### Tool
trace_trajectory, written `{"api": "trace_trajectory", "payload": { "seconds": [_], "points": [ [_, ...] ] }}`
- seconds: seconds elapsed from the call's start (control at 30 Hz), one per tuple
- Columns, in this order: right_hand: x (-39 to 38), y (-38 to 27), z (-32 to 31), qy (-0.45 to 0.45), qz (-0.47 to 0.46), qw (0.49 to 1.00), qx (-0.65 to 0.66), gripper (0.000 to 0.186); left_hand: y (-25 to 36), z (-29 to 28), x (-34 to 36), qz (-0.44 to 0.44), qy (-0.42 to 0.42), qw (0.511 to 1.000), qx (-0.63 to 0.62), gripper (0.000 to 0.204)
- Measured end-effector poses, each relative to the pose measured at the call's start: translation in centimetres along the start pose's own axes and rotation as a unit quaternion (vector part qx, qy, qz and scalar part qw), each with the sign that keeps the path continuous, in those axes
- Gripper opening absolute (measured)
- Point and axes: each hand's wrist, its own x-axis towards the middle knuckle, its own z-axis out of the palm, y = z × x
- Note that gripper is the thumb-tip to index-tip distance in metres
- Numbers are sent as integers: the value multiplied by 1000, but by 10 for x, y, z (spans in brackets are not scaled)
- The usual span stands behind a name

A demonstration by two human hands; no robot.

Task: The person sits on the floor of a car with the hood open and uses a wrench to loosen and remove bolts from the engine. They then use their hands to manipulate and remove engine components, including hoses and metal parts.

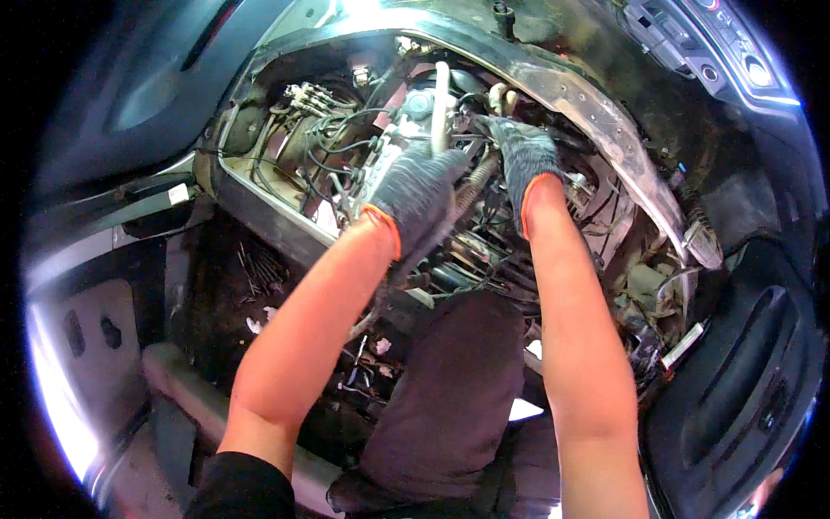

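Observation:
My left hand, in a grey knit glove with an orange cuff, is over the engine, just below an upright pale hose. Its fingers are blurred and partly hidden, so their grip cannot be made out. My right hand, gloved alike, has its fingers bent in among dark fittings beside a curved hose end; what they hold is hidden. A ribbed hose runs down between my hands. Black cables loop across the engine to the left.
The opening's metal rim arches around the engine. A dark door panel is at the right, another trim panel at the left. My leg kneels below the engine. Loose tools lie in the dark lower-left area.

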Motion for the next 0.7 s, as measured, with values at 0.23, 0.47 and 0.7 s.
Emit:
{"api": "trace_trajectory", "payload": {
  "seconds": [0.23, 0.47, 0.7],
  "points": [
    [9, 9, 2, -100, 47, 993, 40, 26, -2, -6, -12, 50, -29, 997, -41, 21],
    [-10, 25, -14, -53, 107, 944, 308, 30, 0, -40, 32, 3, -17, 950, 312, 36],
    [-12, 19, -7, -73, 144, 873, 461, 28, -18, -76, 91, 172, -69, 772, 608, 31]
  ]
}}
